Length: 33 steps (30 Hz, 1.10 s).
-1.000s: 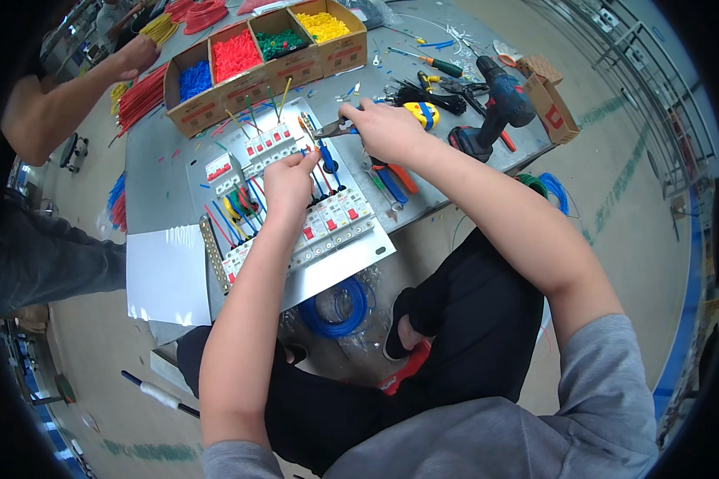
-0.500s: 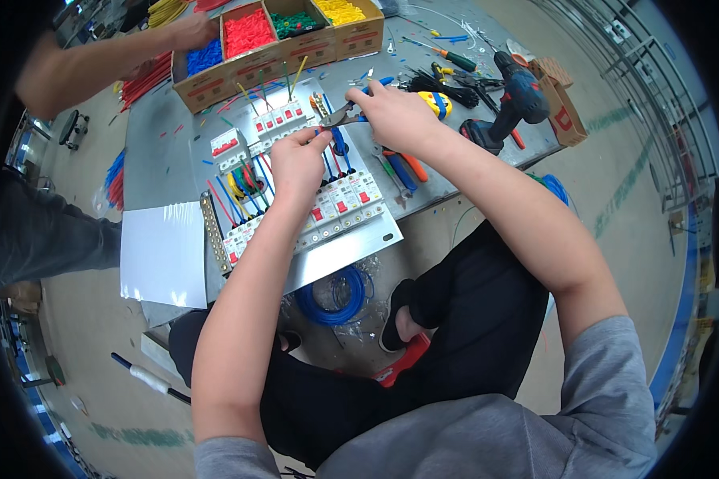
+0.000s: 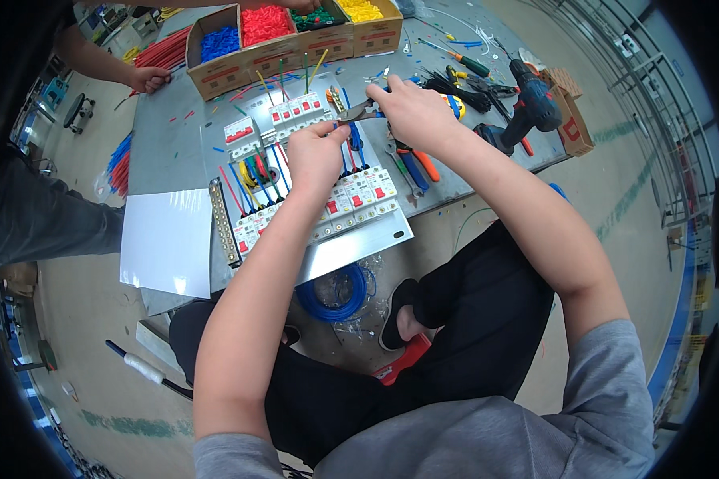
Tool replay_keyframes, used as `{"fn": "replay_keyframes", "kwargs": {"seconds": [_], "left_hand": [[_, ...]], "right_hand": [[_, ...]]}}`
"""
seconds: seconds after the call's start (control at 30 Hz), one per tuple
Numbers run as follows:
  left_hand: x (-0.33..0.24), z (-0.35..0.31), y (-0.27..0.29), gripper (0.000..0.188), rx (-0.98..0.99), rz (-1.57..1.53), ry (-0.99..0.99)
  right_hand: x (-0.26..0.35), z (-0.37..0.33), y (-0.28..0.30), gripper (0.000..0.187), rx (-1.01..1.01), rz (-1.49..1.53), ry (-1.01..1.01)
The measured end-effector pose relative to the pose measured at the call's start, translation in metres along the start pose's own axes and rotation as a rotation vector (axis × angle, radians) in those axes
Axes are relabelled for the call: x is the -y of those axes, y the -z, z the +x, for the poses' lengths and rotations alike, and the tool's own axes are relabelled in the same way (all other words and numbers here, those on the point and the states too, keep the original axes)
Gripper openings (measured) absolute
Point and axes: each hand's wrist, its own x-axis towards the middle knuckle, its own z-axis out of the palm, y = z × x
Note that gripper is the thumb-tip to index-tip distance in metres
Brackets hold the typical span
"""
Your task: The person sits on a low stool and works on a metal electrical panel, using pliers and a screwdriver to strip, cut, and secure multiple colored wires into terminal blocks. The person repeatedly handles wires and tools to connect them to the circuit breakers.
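Note:
My right hand (image 3: 420,118) is closed around blue-handled pliers (image 3: 355,113), their metal jaws pointing left over the panel. My left hand (image 3: 315,161) pinches the end of a thin wire right beside the jaws; the fingers partly hide it, and its colour is unclear. Below lies a metal mounting plate (image 3: 355,254) with a front row of white circuit breakers (image 3: 361,194) and a back row of smaller breakers (image 3: 297,112). Blue, red and black-ended wires stand up from the front row. A separate breaker (image 3: 240,132) and a brass terminal strip (image 3: 224,225) sit at the left.
A cardboard box (image 3: 256,62) of coloured caps stands at the back. A co-worker's hand (image 3: 150,78) is by red wires (image 3: 168,54); another hand reaches the green caps. A drill (image 3: 527,104) and pliers (image 3: 427,164) lie right. White paper (image 3: 168,243) overhangs the left edge.
The view has shifted slightly. My hands keep the pliers and wire together over the panel. The co-worker's arm has moved from the blue caps to the green; a second hand shows by the red wires.

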Motion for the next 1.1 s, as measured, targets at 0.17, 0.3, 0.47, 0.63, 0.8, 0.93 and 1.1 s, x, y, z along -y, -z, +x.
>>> {"fn": "replay_keyframes", "kwargs": {"seconds": [0.17, 0.3, 0.47, 0.63, 0.8, 0.93, 1.1], "left_hand": [[-0.005, -0.003, 0.0, 0.027, 0.002, 0.038, 0.002], [-0.006, -0.005, -0.003, 0.028, -0.015, 0.116, -0.076], [-0.005, -0.001, 0.003, 0.032, -0.04, 0.062, -0.061], [-0.022, -0.022, 0.0, 0.031, -0.124, -0.093, -0.205], [-0.021, -0.029, 0.007, 0.042, 0.031, 0.461, -0.195], [-0.023, -0.031, -0.001, 0.042, 0.026, 0.638, -0.249], [-0.004, 0.004, 0.001, 0.044, 0.179, 0.382, 0.007]], "right_hand": [[-0.015, 0.006, -0.011, 0.03, -0.425, -0.167, 0.238], [-0.03, 0.01, -0.022, 0.037, -0.109, -0.1, 0.174], [-0.025, 0.014, -0.01, 0.032, -0.024, 0.143, -0.03], [-0.03, 0.012, -0.025, 0.031, 0.103, 0.746, -0.155], [-0.025, 0.018, -0.043, 0.039, 0.235, 0.958, -0.125], [-0.016, 0.024, -0.051, 0.031, 0.233, 1.083, -0.113], [-0.011, 0.026, -0.047, 0.028, 0.223, 1.191, -0.166]]}}
